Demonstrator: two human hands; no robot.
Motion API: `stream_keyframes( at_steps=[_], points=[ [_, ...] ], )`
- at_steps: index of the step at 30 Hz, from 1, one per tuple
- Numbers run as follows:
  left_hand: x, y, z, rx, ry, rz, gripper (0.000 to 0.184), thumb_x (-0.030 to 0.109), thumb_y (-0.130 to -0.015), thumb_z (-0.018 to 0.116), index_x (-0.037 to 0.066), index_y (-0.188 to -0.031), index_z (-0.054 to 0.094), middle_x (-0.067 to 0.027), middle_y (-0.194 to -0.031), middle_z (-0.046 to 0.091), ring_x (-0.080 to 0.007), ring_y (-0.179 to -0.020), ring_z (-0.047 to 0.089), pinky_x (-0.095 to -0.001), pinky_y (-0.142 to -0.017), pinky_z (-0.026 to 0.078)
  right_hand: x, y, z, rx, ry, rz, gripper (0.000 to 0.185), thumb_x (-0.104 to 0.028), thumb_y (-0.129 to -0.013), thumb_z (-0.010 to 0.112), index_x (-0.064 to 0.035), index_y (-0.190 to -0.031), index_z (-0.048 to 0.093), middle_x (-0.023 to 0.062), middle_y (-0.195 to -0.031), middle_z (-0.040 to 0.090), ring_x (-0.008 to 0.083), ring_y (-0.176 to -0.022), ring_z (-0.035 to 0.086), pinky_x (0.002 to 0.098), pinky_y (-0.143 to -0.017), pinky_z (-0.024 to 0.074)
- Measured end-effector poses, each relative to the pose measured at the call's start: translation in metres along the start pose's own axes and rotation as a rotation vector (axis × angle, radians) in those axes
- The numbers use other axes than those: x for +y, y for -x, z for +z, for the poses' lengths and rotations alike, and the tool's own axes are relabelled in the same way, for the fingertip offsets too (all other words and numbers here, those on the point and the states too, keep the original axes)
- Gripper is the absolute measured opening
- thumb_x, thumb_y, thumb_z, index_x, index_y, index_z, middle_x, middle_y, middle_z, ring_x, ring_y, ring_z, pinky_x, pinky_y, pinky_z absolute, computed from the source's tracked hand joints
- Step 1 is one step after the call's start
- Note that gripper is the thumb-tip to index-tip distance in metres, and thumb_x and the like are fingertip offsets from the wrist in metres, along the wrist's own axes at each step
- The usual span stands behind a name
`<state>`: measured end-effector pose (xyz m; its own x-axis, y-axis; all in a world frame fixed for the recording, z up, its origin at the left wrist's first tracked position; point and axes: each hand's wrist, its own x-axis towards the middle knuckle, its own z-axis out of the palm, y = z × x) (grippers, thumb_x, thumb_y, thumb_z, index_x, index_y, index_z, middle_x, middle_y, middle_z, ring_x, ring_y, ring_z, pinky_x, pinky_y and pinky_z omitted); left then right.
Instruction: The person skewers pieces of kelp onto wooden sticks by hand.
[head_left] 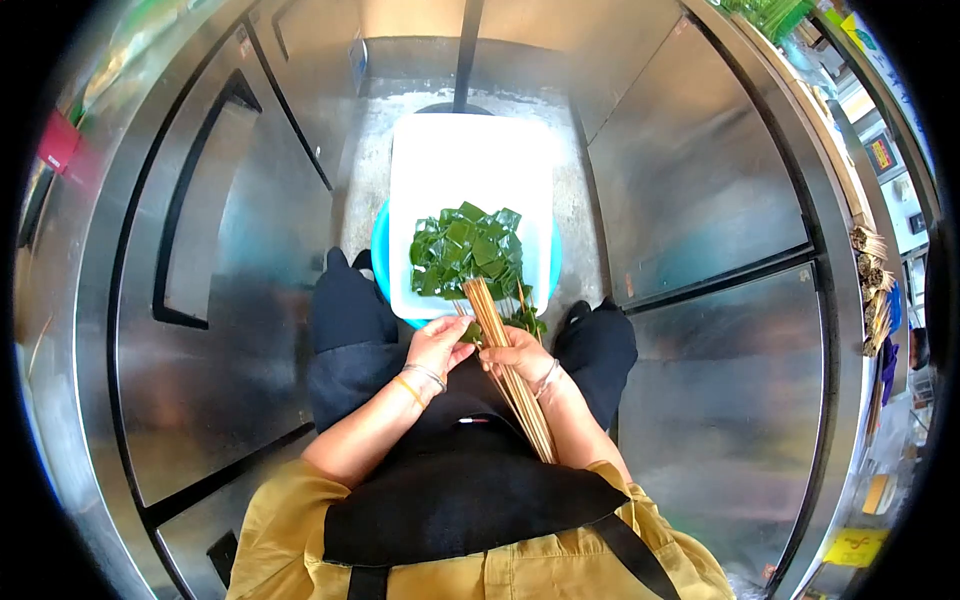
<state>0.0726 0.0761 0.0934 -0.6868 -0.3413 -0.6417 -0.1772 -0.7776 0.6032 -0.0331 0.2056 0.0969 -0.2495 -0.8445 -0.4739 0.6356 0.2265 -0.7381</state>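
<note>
My right hand (520, 356) is closed round a thick bundle of thin bamboo skewers (507, 375), which slants from the tray's near edge down to my lap. Close beside it, my left hand (438, 343) pinches a small green leaf piece (472, 333) at the bundle's left side. A thin stick seems to run near these fingertips, but I cannot tell whether it passes through the leaf. In front of both hands, a pile of cut, folded green leaves (465, 252) lies on a white tray (470, 160). More leaf pieces (527, 320) hang at the tray's near edge, above my right hand.
Under the tray is a turquoise basin (381, 250), between my knees. Steel cabinet doors (220, 270) rise on the left and more steel doors (700, 150) on the right. Dried bundles (873, 290) sit on the right-hand ledge.
</note>
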Motion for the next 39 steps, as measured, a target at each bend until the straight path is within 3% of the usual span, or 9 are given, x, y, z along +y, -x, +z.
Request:
stream_keyframes(
  at_steps=[12,18,21,24,26,27,28,31,39],
  points=[
    [-0.018,-0.003,0.0,-0.041,0.111,0.146,0.013,0.014,-0.082,0.06,0.006,-0.092,0.057,-0.0018,-0.085,0.06,-0.0113,-0.075,0.057,-0.0243,-0.064,0.048,-0.007,0.003,0.003,0.056,-0.013,-0.046,0.02,-0.002,-0.072,0.064,-0.0031,-0.087,0.051,0.0052,-0.069,0.058,0.0102,-0.05,0.052,0.0209,-0.046,0.0419],
    [-0.026,-0.016,-0.006,0.027,0.007,0.086,0.017,0.012,-0.078,0.065,0.006,-0.092,0.058,-0.0009,-0.085,0.06,-0.009,-0.074,0.057,-0.0224,-0.059,0.047,-0.023,0.015,0.014,0.192,0.167,-0.169,0.021,-0.005,-0.073,0.064,-0.0021,-0.09,0.051,0.0019,-0.065,0.053,0.0102,-0.049,0.051,0.0215,-0.044,0.0415],
    [-0.038,-0.037,-0.001,-0.06,-0.074,0.181,0.015,0.008,-0.076,0.063,0.003,-0.089,0.057,-0.0028,-0.08,0.062,-0.0099,-0.069,0.058,-0.0205,-0.057,0.046,-0.035,0.022,0.027,-0.066,-0.123,-0.042,0.021,-0.005,-0.075,0.062,-0.0009,-0.093,0.052,0.0059,-0.068,0.056,0.0132,-0.048,0.052,0.0224,-0.044,0.0401],
    [-0.046,-0.06,-0.004,-0.157,-0.096,0.266,0.017,0.005,-0.073,0.063,0.001,-0.088,0.057,-0.004,-0.078,0.063,-0.0105,-0.068,0.058,-0.0236,-0.058,0.046,-0.023,0.011,0.024,-0.117,-0.151,0.1,0.019,-0.003,-0.076,0.061,0.0006,-0.093,0.055,0.007,-0.073,0.059,0.0152,-0.056,0.055,0.0238,-0.05,0.0436],
    [-0.029,-0.048,0.003,0.111,-0.612,0.369,0.017,0.008,-0.073,0.063,0.003,-0.089,0.059,-0.0039,-0.077,0.062,-0.0115,-0.067,0.058,-0.0245,-0.06,0.046,-0.008,0.002,0.01,-0.106,-0.164,0.087,0.018,-0.002,-0.075,0.06,0.0008,-0.093,0.055,0.008,-0.076,0.06,0.0165,-0.061,0.057,0.0256,-0.056,0.046],
    [-0.025,-0.05,0.0,0.135,-0.694,0.566,0.015,0.011,-0.076,0.062,0.004,-0.09,0.06,-0.0044,-0.079,0.062,-0.0123,-0.068,0.058,-0.0239,-0.059,0.047,-0.007,0.001,0.008,-0.045,-0.154,0.071,0.019,-0.002,-0.075,0.061,0.0006,-0.093,0.055,0.0083,-0.077,0.06,0.0162,-0.063,0.058,0.0258,-0.057,0.0475],
    [-0.026,-0.047,-0.003,0.103,-0.417,0.374,0.017,0.017,-0.081,0.06,0.004,-0.091,0.058,-0.0043,-0.079,0.06,-0.0116,-0.067,0.057,-0.0222,-0.057,0.047,-0.008,0.0,0.005,0.016,-0.146,0.052,0.02,-0.003,-0.075,0.061,0.0004,-0.094,0.055,0.0087,-0.077,0.06,0.0159,-0.065,0.058,0.026,-0.058,0.0489],
    [-0.013,-0.031,-0.007,-0.004,0.05,0.239,0.019,0.02,-0.082,0.061,0.004,-0.091,0.053,-0.0018,-0.071,0.055,-0.0078,-0.056,0.053,-0.0201,-0.046,0.044,-0.005,-0.001,0.001,0.01,-0.122,0.062,0.022,-0.005,-0.074,0.062,-0.0002,-0.094,0.055,0.0088,-0.08,0.06,0.0153,-0.067,0.058,0.0254,-0.061,0.0489],
    [0.005,-0.02,-0.009,-0.073,-0.278,0.297,0.015,0.02,-0.084,0.059,0.007,-0.08,0.053,-0.0013,-0.067,0.057,-0.007,-0.054,0.053,-0.0183,-0.047,0.044,-0.005,-0.002,0.007,0.019,-0.075,0.091,0.02,-0.006,-0.073,0.063,-0.0009,-0.09,0.057,0.0075,-0.081,0.061,0.014,-0.068,0.057,0.0236,-0.062,0.0466]
  ],
)
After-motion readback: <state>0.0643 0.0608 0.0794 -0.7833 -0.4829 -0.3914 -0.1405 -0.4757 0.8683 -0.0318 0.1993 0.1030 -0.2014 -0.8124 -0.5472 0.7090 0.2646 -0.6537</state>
